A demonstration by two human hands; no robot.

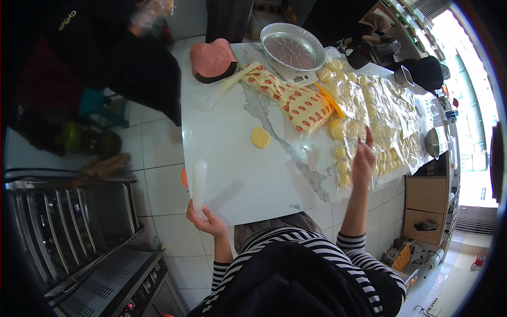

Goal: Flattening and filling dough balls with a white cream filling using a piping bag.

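a white marbled table (237, 174) is set on pale floor tiles, with a steel oven rack at the lower left. a clear plastic sheet (391, 116) covering rows of yellow dough rounds is spread along its right side. a yellow bag with red ovals (296, 100) is laid beside a round foil pan (292, 46). a white rolled sheet (199, 182) is clasped upright by the left hand (210, 222). the right hand (363, 158) is raised open-fingered over the plastic. one dough disc (260, 137) is left alone mid-table.
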